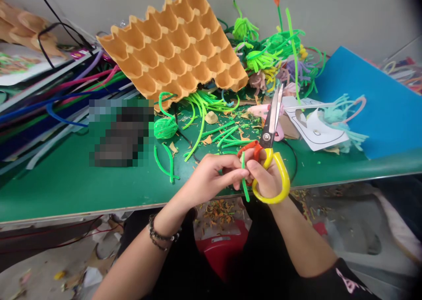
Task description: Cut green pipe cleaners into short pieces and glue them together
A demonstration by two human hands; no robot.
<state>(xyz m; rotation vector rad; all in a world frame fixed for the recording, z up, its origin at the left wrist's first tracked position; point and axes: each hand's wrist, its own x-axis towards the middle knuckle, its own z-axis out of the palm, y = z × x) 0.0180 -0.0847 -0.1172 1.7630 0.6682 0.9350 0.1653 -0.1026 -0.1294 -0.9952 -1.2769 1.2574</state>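
Observation:
My left hand (217,177) pinches a short green pipe cleaner (244,179) between thumb and fingers, just above the table's front edge. Close against it, my right hand (267,177) is closed around scissors (266,137) with one yellow and one orange handle. Its thumb passes through the yellow loop, and the blades point up and away from me, nearly together. Whether the right fingertips also touch the pipe cleaner, I cannot tell. Cut green pipe cleaner pieces (227,135) lie beyond my hands, and a green pipe cleaner ball (165,127) with a curled stem sits to their left.
A cardboard egg tray (178,40) leans at the back of the green table (82,190). Bundled pipe cleaner shapes (273,53) stand right of it. A pink glue gun (260,110), a paper template (321,133) and a blue sheet (362,93) lie rightward; long pipe cleaners (66,89) fill the left.

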